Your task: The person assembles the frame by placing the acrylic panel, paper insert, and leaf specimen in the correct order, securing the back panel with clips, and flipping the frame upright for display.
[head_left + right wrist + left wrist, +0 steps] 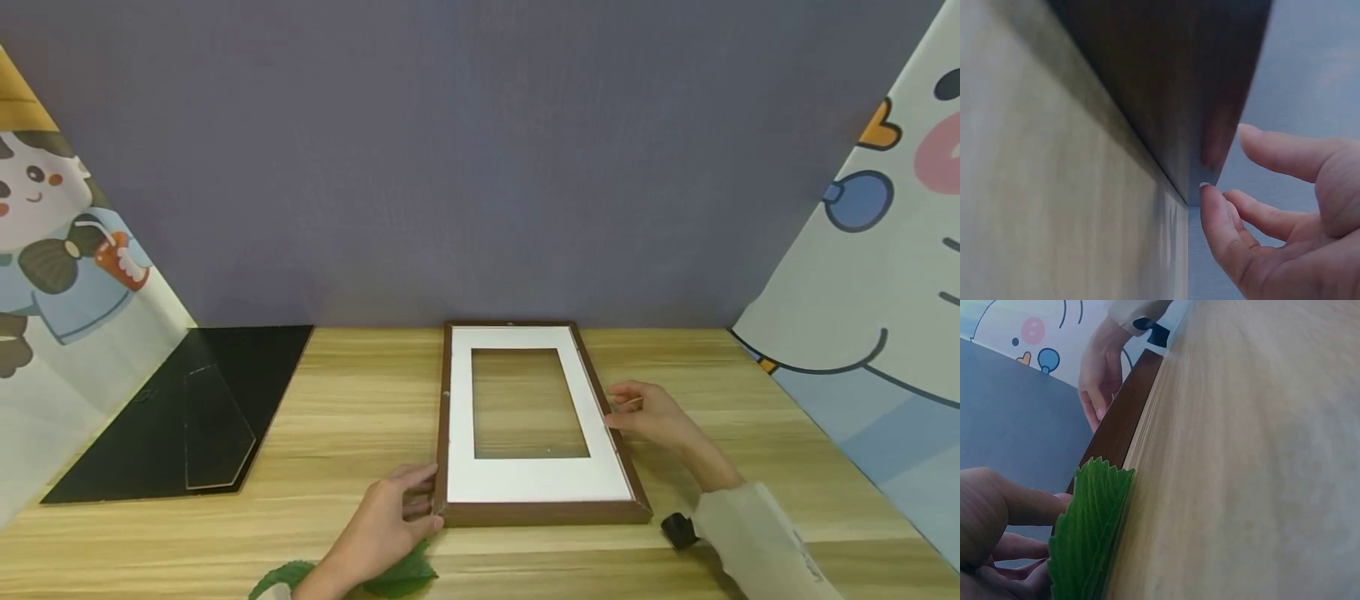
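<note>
A brown picture frame (543, 512) lies flat on the wooden table, a white mat (525, 481) with a rectangular window set inside it. Through that window the table's grain shows. At the frame's near left corner is my left hand (386, 521), thumb and fingertips against the outer side, fingers loosely bent. My right hand (652, 412) is beside the right side, its fingertips right at the edge; in the right wrist view the thumb (1285, 150) and forefinger are spread apart. A green serrated leaf (1091, 531) stands in front of the left hand in the left wrist view.
To the left lies a black backing board (277, 367) with a fold-out stand (213, 442). Green leaves (405, 575) lie at the near table edge, partly behind the left forearm. A grey wall (480, 167) closes the back; cartoon-printed panels (862, 292) flank both sides.
</note>
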Motion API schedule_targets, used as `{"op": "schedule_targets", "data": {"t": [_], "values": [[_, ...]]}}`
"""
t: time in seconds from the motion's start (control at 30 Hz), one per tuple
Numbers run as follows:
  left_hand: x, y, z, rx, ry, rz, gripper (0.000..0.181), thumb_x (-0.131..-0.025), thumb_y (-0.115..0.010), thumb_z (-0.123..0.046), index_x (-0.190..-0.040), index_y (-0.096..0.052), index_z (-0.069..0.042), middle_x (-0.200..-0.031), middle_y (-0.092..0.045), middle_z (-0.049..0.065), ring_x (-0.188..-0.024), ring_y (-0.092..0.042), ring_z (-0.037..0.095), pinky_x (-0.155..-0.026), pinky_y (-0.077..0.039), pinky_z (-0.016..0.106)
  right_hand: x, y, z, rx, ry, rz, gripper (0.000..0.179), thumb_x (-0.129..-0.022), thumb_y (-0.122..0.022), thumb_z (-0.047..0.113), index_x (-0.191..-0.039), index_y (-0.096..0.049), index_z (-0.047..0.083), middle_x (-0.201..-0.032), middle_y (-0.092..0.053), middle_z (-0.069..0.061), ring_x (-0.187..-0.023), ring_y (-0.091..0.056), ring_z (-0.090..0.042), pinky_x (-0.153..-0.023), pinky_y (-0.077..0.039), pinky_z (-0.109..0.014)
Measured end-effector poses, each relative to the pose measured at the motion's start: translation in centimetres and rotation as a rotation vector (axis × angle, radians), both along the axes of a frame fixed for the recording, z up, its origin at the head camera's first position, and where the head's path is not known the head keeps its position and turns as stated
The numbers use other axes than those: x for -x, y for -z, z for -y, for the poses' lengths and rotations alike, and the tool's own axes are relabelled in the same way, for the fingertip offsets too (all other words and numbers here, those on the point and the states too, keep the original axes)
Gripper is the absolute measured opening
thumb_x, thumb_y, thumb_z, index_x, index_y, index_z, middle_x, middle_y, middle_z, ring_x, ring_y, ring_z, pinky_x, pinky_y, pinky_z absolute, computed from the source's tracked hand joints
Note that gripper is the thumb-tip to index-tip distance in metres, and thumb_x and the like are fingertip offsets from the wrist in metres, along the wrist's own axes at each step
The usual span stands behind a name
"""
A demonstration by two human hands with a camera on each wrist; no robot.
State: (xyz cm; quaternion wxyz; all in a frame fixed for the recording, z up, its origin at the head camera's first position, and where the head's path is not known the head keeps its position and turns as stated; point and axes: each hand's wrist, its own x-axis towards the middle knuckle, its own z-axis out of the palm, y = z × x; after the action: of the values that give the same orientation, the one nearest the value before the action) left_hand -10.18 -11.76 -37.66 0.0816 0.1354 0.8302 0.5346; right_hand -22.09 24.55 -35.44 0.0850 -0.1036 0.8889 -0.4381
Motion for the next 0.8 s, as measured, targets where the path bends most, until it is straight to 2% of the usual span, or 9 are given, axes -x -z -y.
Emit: {"op": "schedule_targets", "data": {"t": [0.17,0.3,0.5,0.8], "values": [[0.0,-0.1,0.0,0.004,0.004,0.004,0.061,-0.079,-0.073,0.001,-0.131,-0.044,0.016,-0.129,-0.045,0.036,-0.108,-0.06,0.043,-0.081,-0.056,0.026,0.7,0.4,0.0,0.065,0.021,0.029,0.06,-0.084,-0.069,0.006,-0.13,-0.04,-0.019,-0.121,-0.047,-0.034,-0.103,-0.054,-0.033,-0.077,-0.055,-0.027],[-0.1,-0.1,-0.1,0.005,0.002,0.013,0.062,-0.079,-0.073,0.001,-0.132,-0.044,0.015,-0.13,-0.045,0.037,-0.107,-0.06,0.043,-0.08,-0.056,0.026,1.4,0.7,0.0,0.13,0.031,0.067,0.061,-0.086,-0.066,0.004,-0.132,-0.036,-0.02,-0.125,-0.043,-0.037,-0.105,-0.055,-0.032,-0.079,-0.057,-0.03],[-0.1,-0.1,-0.1,0.008,-0.002,0.017,0.061,-0.079,-0.072,0.001,-0.132,-0.044,0.015,-0.13,-0.044,0.037,-0.106,-0.06,0.043,-0.08,-0.056,0.026,2.3,1.1,0.0,0.143,0.044,0.098,0.063,-0.087,-0.065,0.007,-0.136,-0.033,-0.018,-0.131,-0.042,-0.038,-0.106,-0.059,-0.031,-0.083,-0.057,-0.038],[-0.1,-0.2,-0.2,0.005,0.002,0.034,0.062,-0.079,-0.072,0.001,-0.132,-0.043,0.015,-0.131,-0.044,0.037,-0.107,-0.06,0.043,-0.08,-0.056,0.027,3.1,1.4,-0.2,0.156,0.038,0.137,0.064,-0.087,-0.064,0.007,-0.138,-0.032,-0.016,-0.134,-0.04,-0.037,-0.103,-0.061,-0.027,-0.084,-0.056,-0.041]]}}
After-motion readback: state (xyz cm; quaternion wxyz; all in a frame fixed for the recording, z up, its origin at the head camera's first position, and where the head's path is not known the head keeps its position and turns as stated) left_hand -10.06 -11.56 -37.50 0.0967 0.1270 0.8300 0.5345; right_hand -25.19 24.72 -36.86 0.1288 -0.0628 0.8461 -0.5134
